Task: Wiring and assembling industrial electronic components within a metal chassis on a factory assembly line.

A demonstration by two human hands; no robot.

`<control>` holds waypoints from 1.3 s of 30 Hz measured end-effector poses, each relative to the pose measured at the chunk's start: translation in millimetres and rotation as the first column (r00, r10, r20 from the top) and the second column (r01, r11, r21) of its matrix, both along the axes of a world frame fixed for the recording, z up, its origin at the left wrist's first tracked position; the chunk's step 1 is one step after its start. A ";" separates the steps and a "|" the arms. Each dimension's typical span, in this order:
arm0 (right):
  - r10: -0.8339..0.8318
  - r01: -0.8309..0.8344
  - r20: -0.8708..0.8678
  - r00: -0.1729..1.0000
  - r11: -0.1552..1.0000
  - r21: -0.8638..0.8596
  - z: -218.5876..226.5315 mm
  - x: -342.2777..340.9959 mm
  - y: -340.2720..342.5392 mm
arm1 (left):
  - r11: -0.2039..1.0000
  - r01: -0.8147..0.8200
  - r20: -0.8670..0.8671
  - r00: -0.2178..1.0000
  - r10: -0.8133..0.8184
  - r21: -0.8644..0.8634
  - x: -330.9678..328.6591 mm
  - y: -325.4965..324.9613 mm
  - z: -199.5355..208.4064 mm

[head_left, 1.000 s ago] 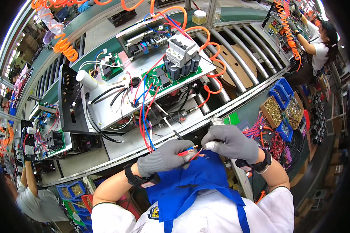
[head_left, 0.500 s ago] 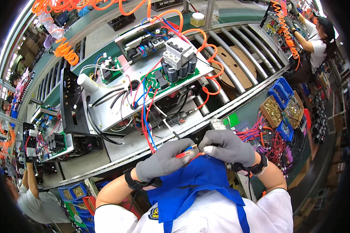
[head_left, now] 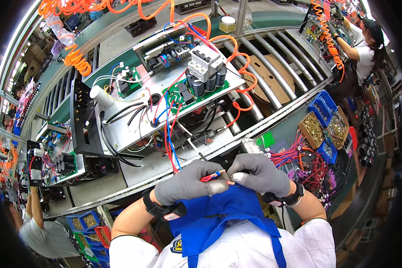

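Note:
My gloved left hand (head_left: 190, 182) is closed around red and blue wires (head_left: 213, 175), whose ends stick out past its fingers. A bared, copper-coloured wire tip (head_left: 230, 182) shows between my two hands. Against that tip, the thumb and fingers of my gloved right hand (head_left: 263, 175) are pinched together; what lies inside the pinch is hidden. The loose wires run up from my left hand to an open electrical unit (head_left: 125, 127) with a metal chassis. On it sit a green circuit board (head_left: 178, 102), black capacitors (head_left: 196, 84) and a grey breaker block (head_left: 205, 61).
Boxes of brass fasteners (head_left: 311, 129) and blue bins (head_left: 322, 107) stand at the right, beside wire bundles (head_left: 295, 154). Metal rollers (head_left: 281, 76) lie behind the unit. Orange coiled hoses (head_left: 245, 67) hang over it. Co-workers are at far right (head_left: 364, 49) and lower left (head_left: 42, 234).
My left thumb has shifted over the wires, and the blue and red ends now lie higher above it. Between my hands, the bared tip sits slightly lower. The unit has not moved.

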State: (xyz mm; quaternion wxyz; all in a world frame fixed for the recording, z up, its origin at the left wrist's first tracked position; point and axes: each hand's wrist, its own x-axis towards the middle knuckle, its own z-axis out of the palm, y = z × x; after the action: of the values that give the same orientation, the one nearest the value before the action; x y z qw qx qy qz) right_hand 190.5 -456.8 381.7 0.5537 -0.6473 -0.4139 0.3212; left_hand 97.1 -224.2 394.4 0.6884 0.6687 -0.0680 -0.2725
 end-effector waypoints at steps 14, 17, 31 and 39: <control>-0.206 0.218 -0.315 0.926 0.976 0.003 -1.5 -25.8 5.2 | 0.958 -0.235 0.208 0.958 0.200 0.166 0.3 -12.7 -1.5; -0.257 0.265 -0.383 0.887 0.964 -0.032 -6.7 -32.5 4.3 | 0.897 -0.390 0.370 0.881 0.296 0.211 -4.7 -19.9 -8.3; -0.227 0.156 0.586 0.778 0.973 0.169 -6.6 -12.7 4.5 | 0.907 -0.371 0.081 0.929 0.362 0.201 -12.5 -17.8 7.3; -0.147 0.086 -0.258 0.955 0.969 -0.233 -0.5 -9.1 8.6 | 0.760 -0.448 0.589 0.801 0.107 0.471 -24.3 -28.6 8.0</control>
State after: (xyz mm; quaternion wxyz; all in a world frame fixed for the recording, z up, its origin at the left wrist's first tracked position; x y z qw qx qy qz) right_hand 181.4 -448.3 381.3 0.5485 -0.6774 -0.2564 0.4177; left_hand 72.7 -252.8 402.4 0.4339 0.8985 -0.0623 0.0249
